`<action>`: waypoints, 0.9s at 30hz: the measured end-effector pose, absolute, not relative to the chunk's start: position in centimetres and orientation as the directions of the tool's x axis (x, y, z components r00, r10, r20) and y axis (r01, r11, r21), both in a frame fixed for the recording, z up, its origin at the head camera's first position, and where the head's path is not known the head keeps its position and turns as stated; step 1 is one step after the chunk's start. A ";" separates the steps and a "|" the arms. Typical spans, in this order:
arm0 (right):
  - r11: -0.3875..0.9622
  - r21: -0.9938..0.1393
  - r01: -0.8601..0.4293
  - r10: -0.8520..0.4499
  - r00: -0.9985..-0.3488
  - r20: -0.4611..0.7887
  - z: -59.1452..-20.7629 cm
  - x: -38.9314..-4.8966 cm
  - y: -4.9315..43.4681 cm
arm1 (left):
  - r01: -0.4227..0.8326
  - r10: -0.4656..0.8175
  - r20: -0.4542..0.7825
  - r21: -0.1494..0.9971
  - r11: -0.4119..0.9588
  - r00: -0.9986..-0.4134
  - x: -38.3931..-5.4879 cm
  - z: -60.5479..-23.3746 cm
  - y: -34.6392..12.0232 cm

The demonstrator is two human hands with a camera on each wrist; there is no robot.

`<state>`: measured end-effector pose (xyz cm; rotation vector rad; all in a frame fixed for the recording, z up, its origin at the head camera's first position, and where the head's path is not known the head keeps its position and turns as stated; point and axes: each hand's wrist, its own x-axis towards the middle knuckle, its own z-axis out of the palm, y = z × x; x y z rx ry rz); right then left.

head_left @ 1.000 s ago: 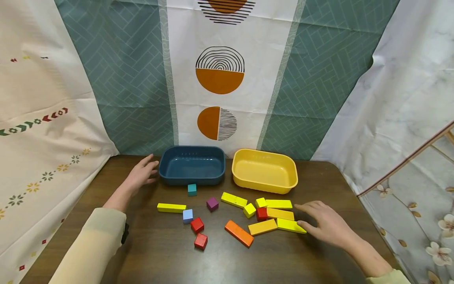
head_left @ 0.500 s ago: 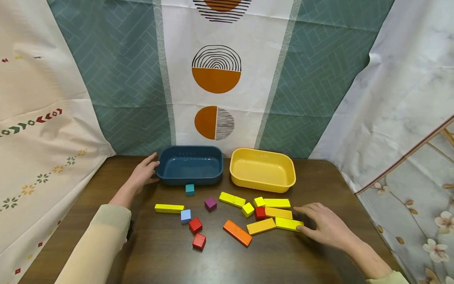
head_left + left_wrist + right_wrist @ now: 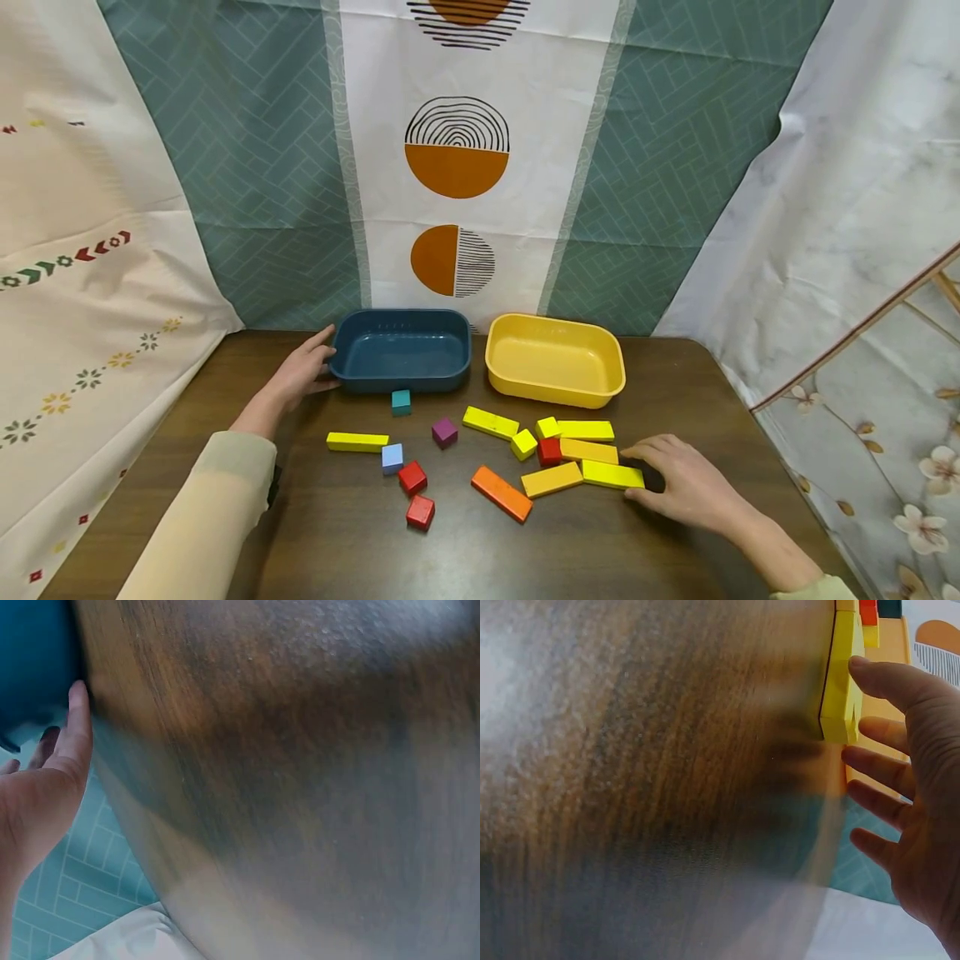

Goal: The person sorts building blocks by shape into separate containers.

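Note:
At the left end of the dark blue tray (image 3: 401,385) rests my left hand (image 3: 300,371), its fingers fairly straight along the outer wall. The left wrist view shows this left hand (image 3: 49,787) beside the blue tray (image 3: 34,660). My right hand (image 3: 684,483) is low at the table's right, thumb and fingers spread and gently bent, holding nothing. Nearest to it is a flat bright yellow block (image 3: 612,475), close to the thumb. In the right wrist view, the thumb overlaps that yellow block (image 3: 838,697); whether they touch I cannot tell.
A yellow tray (image 3: 555,392) stands right of the blue one. Scattered in front are several blocks: an orange block (image 3: 502,493), red cubes (image 3: 421,512), a purple cube (image 3: 445,432), a teal cube (image 3: 401,403), a light blue cube (image 3: 392,459) and a yellow bar (image 3: 357,442). Cloth hangs behind.
My left hand has come up against the blue tray's left end. My right hand has drawn slightly back from the yellow block. The head view has shifted a little; the blocks stay put.

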<state>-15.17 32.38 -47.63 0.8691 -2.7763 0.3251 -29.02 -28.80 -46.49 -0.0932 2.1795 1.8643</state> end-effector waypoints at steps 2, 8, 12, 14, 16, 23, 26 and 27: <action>0.805 -0.150 -0.574 -0.529 -0.808 0.258 -47.7 -15.2 32.4 | -0.226 0.131 -0.248 0.960 0.167 -0.960 -29.1 -46.7 -28.9; 0.814 -0.156 -0.560 -0.524 -0.823 0.221 -48.1 -15.2 32.5 | -0.221 0.136 -0.244 0.962 0.163 -0.960 -28.8 -46.3 -28.8; 0.809 -0.157 -0.567 -0.529 -0.818 0.227 -48.3 -15.2 32.5 | -0.208 0.151 -0.232 0.965 0.159 -0.961 -28.7 -45.9 -28.6; 0.804 -0.160 -0.572 -0.533 -0.814 0.230 -48.4 -15.1 32.5 | -0.195 0.158 -0.222 0.966 0.169 -0.962 -28.9 -46.4 -28.9; 0.803 -0.165 -0.573 -0.534 -0.815 0.225 -48.4 -15.1 32.4 | -0.182 0.162 -0.211 0.967 0.179 -0.964 -29.2 -47.1 -29.2; 0.809 -0.179 -0.559 -0.528 -0.827 0.195 -48.4 -15.2 32.4 | -0.154 0.182 -0.187 0.971 0.183 -0.965 -29.4 -47.7 -29.6; 0.813 -0.180 -0.554 -0.523 -0.831 0.191 -48.4 -15.2 32.4 | -0.146 0.185 -0.180 0.972 0.184 -0.966 -29.5 -47.8 -29.6; 0.813 -0.179 -0.553 -0.523 -0.831 0.192 -48.5 -15.2 32.4 | -0.145 0.185 -0.179 0.972 0.184 -0.966 -29.5 -47.8 -29.6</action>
